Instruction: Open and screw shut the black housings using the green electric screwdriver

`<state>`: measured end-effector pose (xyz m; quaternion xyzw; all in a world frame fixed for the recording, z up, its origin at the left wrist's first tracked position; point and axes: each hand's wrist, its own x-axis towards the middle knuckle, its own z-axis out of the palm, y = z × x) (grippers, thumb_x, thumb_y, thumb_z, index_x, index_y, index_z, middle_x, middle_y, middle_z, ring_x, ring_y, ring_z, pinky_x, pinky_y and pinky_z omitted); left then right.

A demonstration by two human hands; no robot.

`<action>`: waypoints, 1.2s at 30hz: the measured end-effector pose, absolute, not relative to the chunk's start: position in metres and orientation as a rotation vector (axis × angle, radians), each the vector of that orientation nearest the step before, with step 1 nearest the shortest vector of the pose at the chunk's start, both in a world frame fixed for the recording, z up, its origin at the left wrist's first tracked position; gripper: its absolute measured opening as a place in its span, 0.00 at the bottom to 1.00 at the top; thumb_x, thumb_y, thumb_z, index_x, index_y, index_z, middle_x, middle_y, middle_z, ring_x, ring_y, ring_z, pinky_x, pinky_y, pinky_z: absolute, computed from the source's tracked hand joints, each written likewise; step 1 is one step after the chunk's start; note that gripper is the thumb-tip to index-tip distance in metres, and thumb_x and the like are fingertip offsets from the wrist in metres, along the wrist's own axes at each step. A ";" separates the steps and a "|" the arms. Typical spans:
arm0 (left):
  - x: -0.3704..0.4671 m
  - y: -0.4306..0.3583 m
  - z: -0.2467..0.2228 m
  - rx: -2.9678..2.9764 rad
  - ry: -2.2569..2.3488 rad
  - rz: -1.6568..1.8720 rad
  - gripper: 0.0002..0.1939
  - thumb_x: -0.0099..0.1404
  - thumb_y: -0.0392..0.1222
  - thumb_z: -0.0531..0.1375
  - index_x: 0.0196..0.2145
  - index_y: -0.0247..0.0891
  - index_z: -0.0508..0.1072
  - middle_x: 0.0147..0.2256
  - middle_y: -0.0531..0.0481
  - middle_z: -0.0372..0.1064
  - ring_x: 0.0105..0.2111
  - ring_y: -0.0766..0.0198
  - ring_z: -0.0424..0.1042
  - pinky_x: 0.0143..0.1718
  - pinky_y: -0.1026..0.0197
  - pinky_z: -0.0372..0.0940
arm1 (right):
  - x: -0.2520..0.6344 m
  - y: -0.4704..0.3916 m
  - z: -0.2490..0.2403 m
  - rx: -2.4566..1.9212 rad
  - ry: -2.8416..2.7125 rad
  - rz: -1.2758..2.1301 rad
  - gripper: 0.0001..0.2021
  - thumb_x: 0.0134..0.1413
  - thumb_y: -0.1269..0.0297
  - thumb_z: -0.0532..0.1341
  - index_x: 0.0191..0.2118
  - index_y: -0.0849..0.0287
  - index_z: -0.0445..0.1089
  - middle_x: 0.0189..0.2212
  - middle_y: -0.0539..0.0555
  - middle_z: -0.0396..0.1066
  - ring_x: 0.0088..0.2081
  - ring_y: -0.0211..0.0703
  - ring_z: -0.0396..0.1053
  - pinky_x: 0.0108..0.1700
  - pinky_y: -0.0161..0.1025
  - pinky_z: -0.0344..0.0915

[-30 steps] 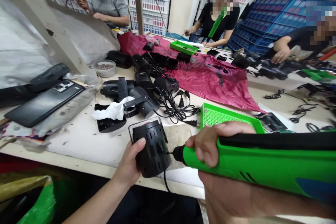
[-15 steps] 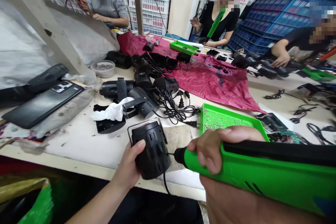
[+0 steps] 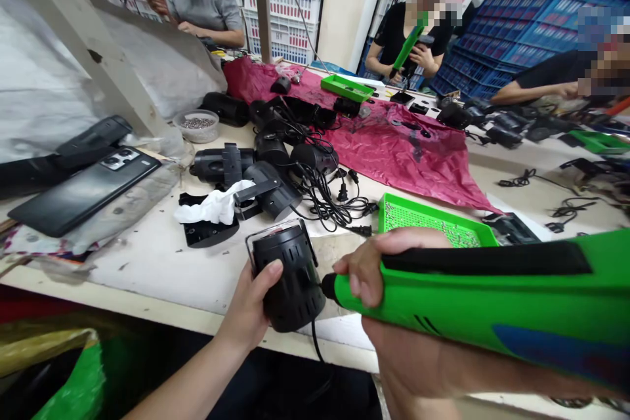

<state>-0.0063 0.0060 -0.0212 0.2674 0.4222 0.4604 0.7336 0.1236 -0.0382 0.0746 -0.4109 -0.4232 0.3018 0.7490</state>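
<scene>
My left hand is wrapped round a black cylindrical housing, thumb on its front, at the table's near edge. The housing has slots, a wire-like bracket at its top and a cable hanging below. A green electric screwdriver lies in the grip of my right hand. Its black nose points left and meets the housing's right side; the bit's tip is hardly visible there. Just behind the screwdriver is a green perforated tray of small screws.
Black housings and tangled cables lie beyond my left hand, beside a white cloth. A phone and a screw bowl are at left. Pink sheeting crosses the table; three people sit beyond.
The screwdriver's nose has come closer to the housing, and its body has swung up at the right. The housing sits slightly further right in view. The person opposite has brought both hands together.
</scene>
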 end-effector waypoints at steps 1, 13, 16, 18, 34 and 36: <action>-0.006 0.006 -0.021 0.575 0.928 1.013 0.32 0.50 0.52 0.69 0.51 0.37 0.71 0.39 0.44 0.77 0.43 0.45 0.76 0.37 0.55 0.72 | 0.122 -0.036 0.074 -0.854 -0.932 0.630 0.13 0.57 0.49 0.55 0.35 0.50 0.72 0.16 0.42 0.59 0.19 0.35 0.58 0.31 0.38 0.67; -0.007 0.004 -0.024 0.504 0.941 1.012 0.31 0.49 0.54 0.70 0.48 0.36 0.73 0.39 0.44 0.78 0.46 0.43 0.74 0.42 0.50 0.72 | 0.130 -0.041 0.064 -0.646 -1.005 0.670 0.16 0.59 0.51 0.55 0.39 0.56 0.73 0.18 0.45 0.62 0.22 0.35 0.62 0.34 0.38 0.69; -0.008 0.005 -0.027 0.475 0.957 0.986 0.31 0.48 0.55 0.69 0.46 0.34 0.74 0.37 0.43 0.78 0.40 0.44 0.77 0.38 0.50 0.73 | 0.128 -0.039 0.069 -0.675 -0.946 0.561 0.17 0.60 0.48 0.55 0.39 0.56 0.72 0.17 0.43 0.59 0.20 0.34 0.60 0.30 0.37 0.69; -0.008 0.005 -0.028 0.464 0.951 0.982 0.31 0.48 0.54 0.70 0.46 0.35 0.74 0.35 0.44 0.78 0.36 0.47 0.78 0.36 0.51 0.73 | 0.127 -0.039 0.072 -0.718 -0.880 0.500 0.15 0.57 0.49 0.59 0.38 0.56 0.72 0.17 0.42 0.58 0.19 0.33 0.58 0.29 0.36 0.68; -0.009 0.004 -0.024 0.449 0.959 0.955 0.29 0.50 0.53 0.69 0.46 0.34 0.75 0.34 0.43 0.78 0.34 0.48 0.78 0.37 0.51 0.73 | 0.126 -0.041 0.078 -0.782 -0.852 0.456 0.16 0.53 0.46 0.62 0.36 0.54 0.72 0.16 0.41 0.58 0.18 0.33 0.58 0.27 0.36 0.66; -0.008 0.005 -0.023 0.432 0.935 0.969 0.26 0.49 0.53 0.69 0.43 0.34 0.75 0.35 0.43 0.78 0.35 0.47 0.78 0.39 0.49 0.72 | 0.122 -0.038 0.078 -0.777 -0.870 0.485 0.17 0.53 0.44 0.61 0.35 0.54 0.72 0.15 0.42 0.58 0.18 0.34 0.58 0.27 0.36 0.66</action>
